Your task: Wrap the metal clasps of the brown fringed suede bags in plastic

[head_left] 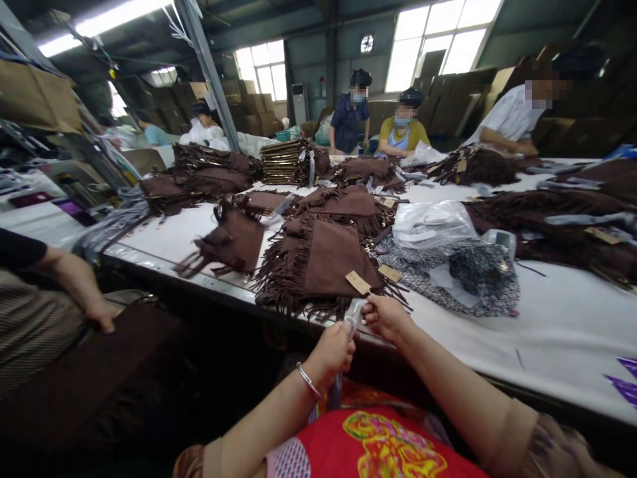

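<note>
Both hands meet at the table's front edge, around a strip of clear plastic wrapping. My left hand, with a silver bangle at its wrist, is closed around the strip's lower part; a dark strap-like end hangs below that fist. My right hand pinches at the strip's upper end, its fingertips partly hidden. Just beyond lies a dark brown fringed bag on a pile of similar ones. A tan paper tag rests on the bag close to my right fingers, and a second tan tag lies beside it.
Right of the bag sits a grey knitted piece under a clear plastic bag. More brown fringed goods cover the white table. At left, a co-worker's hand touches a brown piece. Several people work across the table.
</note>
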